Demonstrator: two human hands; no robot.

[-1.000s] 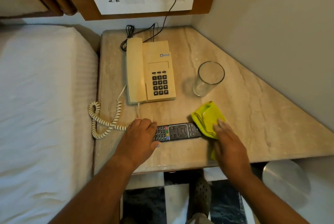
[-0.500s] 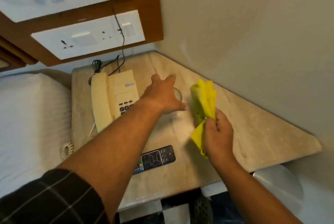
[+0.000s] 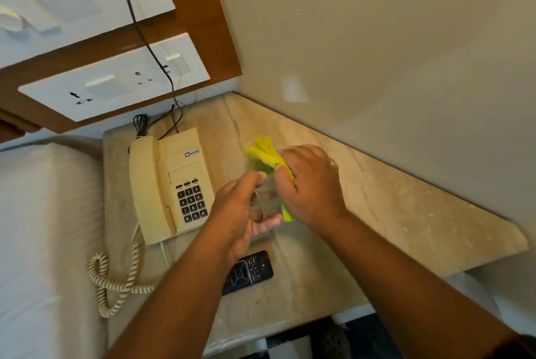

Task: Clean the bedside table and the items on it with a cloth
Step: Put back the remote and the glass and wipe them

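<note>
My left hand (image 3: 242, 210) grips a clear drinking glass (image 3: 265, 199), lifted above the beige marble bedside table (image 3: 391, 213) and tilted on its side. My right hand (image 3: 311, 184) holds a yellow cloth (image 3: 262, 152) bunched against the glass's open end; part of the cloth pokes out above and below my fingers. A cream corded telephone (image 3: 168, 184) sits on the table's left half, its coiled cord (image 3: 116, 280) hanging over the front left edge. A black remote control (image 3: 252, 270) lies near the front edge, partly hidden under my left forearm.
A bed with white linen (image 3: 43, 242) adjoins the table on the left. White switch and socket plates (image 3: 116, 80) on a wooden panel sit above the phone, with a black cable running down. A beige wall (image 3: 406, 54) bounds the table's right side.
My left hand left the remote, reached to the glass and lifted it. My right hand raised the cloth off the table and brought it onto the glass. The camera view swung right.
</note>
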